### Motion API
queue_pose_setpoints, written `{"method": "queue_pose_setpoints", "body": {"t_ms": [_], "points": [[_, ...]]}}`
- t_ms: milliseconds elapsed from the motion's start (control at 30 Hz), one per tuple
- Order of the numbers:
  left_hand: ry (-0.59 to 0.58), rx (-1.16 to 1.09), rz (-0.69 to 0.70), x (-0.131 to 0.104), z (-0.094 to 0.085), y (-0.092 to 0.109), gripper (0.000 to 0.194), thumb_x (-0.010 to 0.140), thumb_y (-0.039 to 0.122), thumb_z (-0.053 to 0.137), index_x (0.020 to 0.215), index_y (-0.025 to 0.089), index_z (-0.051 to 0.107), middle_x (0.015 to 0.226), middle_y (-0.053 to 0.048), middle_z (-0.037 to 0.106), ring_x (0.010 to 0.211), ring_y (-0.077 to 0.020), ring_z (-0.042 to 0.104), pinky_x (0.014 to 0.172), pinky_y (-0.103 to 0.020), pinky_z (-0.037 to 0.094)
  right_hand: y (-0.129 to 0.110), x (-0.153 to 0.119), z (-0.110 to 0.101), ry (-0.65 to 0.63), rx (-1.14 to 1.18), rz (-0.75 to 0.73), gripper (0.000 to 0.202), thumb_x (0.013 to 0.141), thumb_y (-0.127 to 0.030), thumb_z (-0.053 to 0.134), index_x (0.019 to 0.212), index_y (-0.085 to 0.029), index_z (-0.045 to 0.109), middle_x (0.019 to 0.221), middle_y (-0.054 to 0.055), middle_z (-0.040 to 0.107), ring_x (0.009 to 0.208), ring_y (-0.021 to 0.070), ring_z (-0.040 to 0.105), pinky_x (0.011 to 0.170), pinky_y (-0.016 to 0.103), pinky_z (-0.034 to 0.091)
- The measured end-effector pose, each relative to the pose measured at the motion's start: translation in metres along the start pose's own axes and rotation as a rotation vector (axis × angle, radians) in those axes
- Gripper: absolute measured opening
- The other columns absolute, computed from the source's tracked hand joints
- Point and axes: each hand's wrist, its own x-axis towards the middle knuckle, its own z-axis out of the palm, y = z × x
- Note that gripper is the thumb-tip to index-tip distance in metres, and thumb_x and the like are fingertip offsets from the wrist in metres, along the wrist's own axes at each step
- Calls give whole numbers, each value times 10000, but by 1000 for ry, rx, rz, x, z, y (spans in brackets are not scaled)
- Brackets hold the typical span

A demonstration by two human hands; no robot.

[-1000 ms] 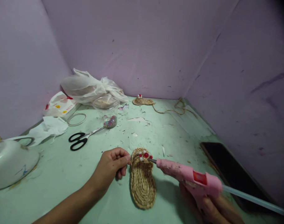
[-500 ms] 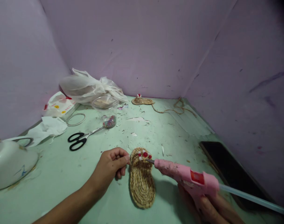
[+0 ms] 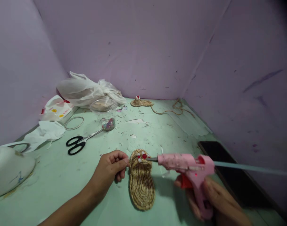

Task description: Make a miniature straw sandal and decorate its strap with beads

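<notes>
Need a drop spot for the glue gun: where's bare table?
Free: green table between the small woven sandal and far jute cord; also between black scissors and white bowl. Crowded: back-left, around the plastic bags.

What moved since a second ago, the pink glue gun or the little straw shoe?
The glue gun moved: the right hand tipped it level, its nozzle still at the red beads. The left hand still steadies the woven sandal, which stayed put, as did the scissors.
</notes>
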Motion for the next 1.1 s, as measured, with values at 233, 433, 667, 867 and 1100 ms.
{"method": "queue_pose_setpoints", "body": {"t_ms": [233,433,667,867,1100], "points": [[14,2,14,0,-1,0,220,685,343,674,704,141,588,433,37,527,378,-61,416,382,-162,312,-49,87,15,63,190,61,280,837,-424,490,703,-181,529,453,-41,460,360,67,365,347,171,303],[15,1,23,0,-1,-1,235,681,357,681,698,138,597,438,26,534,385,-67,424,393,-171,327,-43,166,36,85,31,130,280,834,-254,494,579,-153,548,481,14,534,421,102,504,393,201,415],[-4,-71,59,-11,-2,14,246,663,369,715,712,138,647,555,-9,603,418,-54,438,408,-164,310,-57,134,43,184,-215,-161,85,681,-123,657,682,-202,688,696,7,645,747,164,586,635,238,430],[-174,-226,38,-26,5,38,242,638,358,744,630,132,658,594,-17,613,400,-42,438,406,-171,296,-69,63,70,-158,-291,-616,117,779,-145,607,807,-192,711,749,20,681,709,146,624,687,284,482],[-203,-103,109,-32,9,32,304,690,425,700,628,132,650,463,7,528,418,-63,402,444,-188,302,-48,44,74,-226,-251,-677,145,809,-132,594,883,-170,713,777,53,678,731,151,627,686,283,502]]}}
